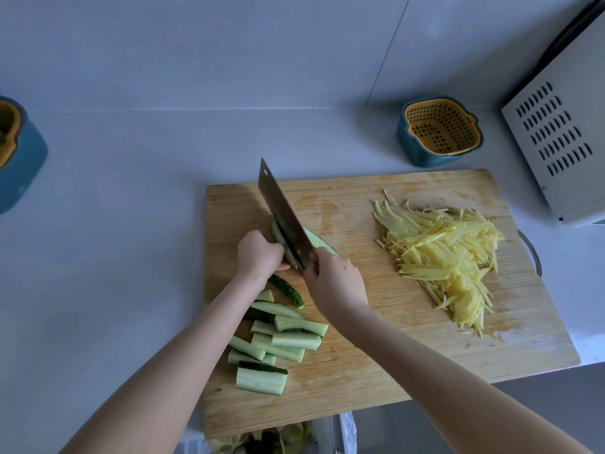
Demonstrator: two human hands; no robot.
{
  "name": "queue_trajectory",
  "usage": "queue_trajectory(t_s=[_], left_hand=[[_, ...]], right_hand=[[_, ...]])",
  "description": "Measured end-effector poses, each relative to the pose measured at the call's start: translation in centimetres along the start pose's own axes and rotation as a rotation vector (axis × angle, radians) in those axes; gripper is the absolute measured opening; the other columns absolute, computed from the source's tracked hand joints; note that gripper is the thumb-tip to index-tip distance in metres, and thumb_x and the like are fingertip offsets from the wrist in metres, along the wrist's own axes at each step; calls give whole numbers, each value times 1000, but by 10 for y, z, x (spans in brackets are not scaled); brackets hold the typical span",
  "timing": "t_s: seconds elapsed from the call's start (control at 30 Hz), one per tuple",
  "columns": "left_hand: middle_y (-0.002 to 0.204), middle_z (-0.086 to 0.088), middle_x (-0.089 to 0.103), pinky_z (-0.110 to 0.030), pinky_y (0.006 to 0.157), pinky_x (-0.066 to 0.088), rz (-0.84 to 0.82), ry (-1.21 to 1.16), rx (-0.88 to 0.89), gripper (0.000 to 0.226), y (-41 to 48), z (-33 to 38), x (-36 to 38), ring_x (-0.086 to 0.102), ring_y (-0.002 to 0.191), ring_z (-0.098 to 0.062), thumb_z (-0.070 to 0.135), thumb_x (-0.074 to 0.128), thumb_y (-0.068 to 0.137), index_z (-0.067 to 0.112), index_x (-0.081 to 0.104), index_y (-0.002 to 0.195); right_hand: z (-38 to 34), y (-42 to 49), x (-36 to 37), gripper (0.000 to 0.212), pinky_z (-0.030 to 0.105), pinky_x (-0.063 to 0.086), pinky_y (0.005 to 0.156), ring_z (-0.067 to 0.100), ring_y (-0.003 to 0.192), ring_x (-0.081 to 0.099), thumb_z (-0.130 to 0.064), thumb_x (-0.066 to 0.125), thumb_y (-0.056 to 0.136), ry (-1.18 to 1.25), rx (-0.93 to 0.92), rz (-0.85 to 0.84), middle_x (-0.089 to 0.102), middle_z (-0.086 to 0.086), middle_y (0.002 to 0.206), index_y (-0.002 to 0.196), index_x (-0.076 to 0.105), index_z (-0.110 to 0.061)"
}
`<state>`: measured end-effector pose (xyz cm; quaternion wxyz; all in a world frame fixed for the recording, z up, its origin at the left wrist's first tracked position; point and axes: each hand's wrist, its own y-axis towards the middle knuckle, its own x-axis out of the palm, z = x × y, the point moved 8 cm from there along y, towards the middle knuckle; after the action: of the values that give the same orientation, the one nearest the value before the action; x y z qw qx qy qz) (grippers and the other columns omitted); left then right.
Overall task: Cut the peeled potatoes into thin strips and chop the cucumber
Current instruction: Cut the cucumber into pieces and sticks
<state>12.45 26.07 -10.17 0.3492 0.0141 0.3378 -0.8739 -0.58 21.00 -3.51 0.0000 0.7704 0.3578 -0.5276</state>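
Note:
On the wooden cutting board (360, 365), my right hand (335, 285) grips the handle of a cleaver (281, 214) whose blade runs lengthwise through a piece of cucumber (316, 240). My left hand (258, 253) holds that piece on the blade's left side with curled fingers. Several cut cucumber sticks (278, 342) lie in a loose heap at the board's near left, under my left forearm. A pile of thin yellow potato strips (445, 257) covers the board's right half.
A blue bowl with a yellow strainer insert (438, 131) stands behind the board. Another blue and yellow bowl (16, 152) sits at the far left edge. A white appliance with vent slots (563, 149) is at the right. Peel scraps (262, 440) lie below the counter edge.

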Motion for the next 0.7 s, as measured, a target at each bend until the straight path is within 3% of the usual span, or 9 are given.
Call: queue_trajectory(t_s=[0.1,0.2,0.3,0.43,0.5,0.6,0.7], left_hand=[[74,-16,70,-38,63,60,22,74,21,15,-4,-1,-5,71,63,-23,0,57,88,-5,67,78],[57,-13,66,-35,56,52,104,259,127,27,-9,2,-12,68,54,-15,1,50,88,3,53,61],[71,-14,67,-40,59,53,203,358,280,12,-20,14,-15,67,59,-19,9,57,88,2,57,77],[78,-3,67,-29,53,49,214,532,465,18,-34,35,5,62,65,-18,22,59,91,8,69,84],[78,0,65,-27,52,46,198,636,454,25,-34,40,18,61,67,-17,31,57,92,11,67,81],[59,2,55,-23,44,35,191,765,383,40,-28,42,33,55,55,-17,39,54,92,14,53,60],[55,2,50,-21,41,28,207,837,304,41,-21,42,37,50,50,-16,37,54,92,14,52,58]], right_hand=[[-2,-19,-6,19,30,34,47,18,49,38,-19,40,95,24,-60,37,44,-1,58,76,41,-13],[-1,-37,-20,21,28,32,45,17,47,39,-19,41,95,12,-123,61,44,-2,56,74,39,-16],[13,-44,-38,18,24,32,42,14,47,43,-22,45,94,-34,-142,63,48,-4,57,77,43,-17],[37,-36,-57,18,24,29,40,14,47,44,-21,48,92,-105,-118,97,48,-4,56,75,45,-16],[44,-31,-60,18,25,29,40,16,47,44,-21,48,92,-126,-108,95,49,-2,57,75,46,-14],[51,-25,-57,18,25,30,41,16,48,45,-21,47,92,-138,-95,70,51,-2,58,75,48,-14],[54,-22,-54,18,27,32,42,18,50,47,-21,47,91,-129,-84,48,52,-1,59,75,48,-15]])
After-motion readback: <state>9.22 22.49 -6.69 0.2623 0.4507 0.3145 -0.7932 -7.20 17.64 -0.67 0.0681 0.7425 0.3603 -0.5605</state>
